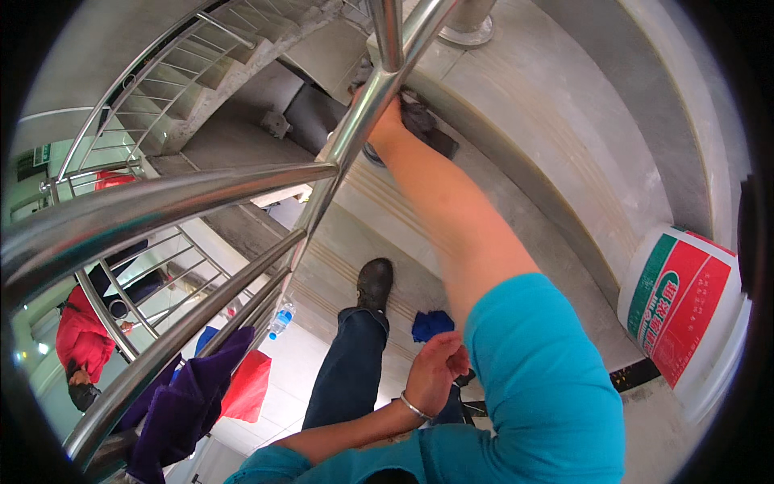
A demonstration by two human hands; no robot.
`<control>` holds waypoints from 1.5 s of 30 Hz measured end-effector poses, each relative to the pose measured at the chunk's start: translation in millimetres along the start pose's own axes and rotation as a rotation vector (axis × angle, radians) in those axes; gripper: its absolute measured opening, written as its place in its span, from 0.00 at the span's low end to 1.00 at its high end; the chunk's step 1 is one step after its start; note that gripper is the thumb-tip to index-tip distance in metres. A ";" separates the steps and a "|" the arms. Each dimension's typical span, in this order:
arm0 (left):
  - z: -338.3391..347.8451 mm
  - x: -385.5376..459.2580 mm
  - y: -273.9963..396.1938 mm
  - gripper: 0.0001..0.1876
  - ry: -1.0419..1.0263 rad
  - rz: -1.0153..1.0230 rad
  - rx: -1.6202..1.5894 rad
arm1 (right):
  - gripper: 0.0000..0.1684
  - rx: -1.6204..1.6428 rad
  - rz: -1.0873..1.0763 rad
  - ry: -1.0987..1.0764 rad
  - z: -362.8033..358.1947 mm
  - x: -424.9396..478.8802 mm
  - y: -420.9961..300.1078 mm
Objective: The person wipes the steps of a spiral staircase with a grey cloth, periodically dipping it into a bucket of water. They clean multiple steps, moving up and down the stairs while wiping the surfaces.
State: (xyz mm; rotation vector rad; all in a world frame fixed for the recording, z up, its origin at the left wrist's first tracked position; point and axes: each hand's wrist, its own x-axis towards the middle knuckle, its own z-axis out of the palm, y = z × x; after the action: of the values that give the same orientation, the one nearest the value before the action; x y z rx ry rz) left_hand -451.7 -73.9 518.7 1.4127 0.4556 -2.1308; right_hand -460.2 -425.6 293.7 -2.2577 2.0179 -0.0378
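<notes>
My right arm stretches up and forward, past the stainless steel railing post [347, 136]. My right hand [382, 118] is at a dark grey cloth [418, 115] low by the steps; the post hides most of its fingers. The cloth shows on both sides of the hand. Close to my body is my left hand [430, 375], with a metal bangle at the wrist. Its fingers are loosely curled, and nothing shows in it. Just beyond it, a crumpled blue cloth [432, 325] lies on a stair step [338, 233].
A white bucket [683, 302] with a red and green label stands at right. Purple cloth [187, 399] hangs over the handrail [151, 212] at left. Below are a red cloth [247, 387], a water bottle [282, 320] and a person in red [84, 333]. My shoe [375, 281] is on the stairs.
</notes>
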 end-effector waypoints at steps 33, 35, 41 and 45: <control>-20.7 5.6 -70.6 0.09 0.048 0.116 0.131 | 0.27 0.236 -0.078 0.043 -28.1 -121.1 70.8; -24.0 9.7 -78.5 0.08 0.040 0.104 0.128 | 0.26 0.264 -0.029 0.028 -29.8 -149.4 95.5; -19.4 12.9 -92.8 0.08 0.033 0.078 0.191 | 0.29 0.084 0.299 -0.182 -40.7 -370.1 233.1; -21.3 9.5 -100.5 0.09 0.015 0.034 0.206 | 0.19 -0.046 0.611 0.006 -30.4 -481.1 292.0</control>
State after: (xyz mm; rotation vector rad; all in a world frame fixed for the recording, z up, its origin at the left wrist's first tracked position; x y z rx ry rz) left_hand -499.5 15.7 500.0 1.5370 0.2209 -2.1916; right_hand -806.9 17.8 321.8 -1.5658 2.6323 0.0554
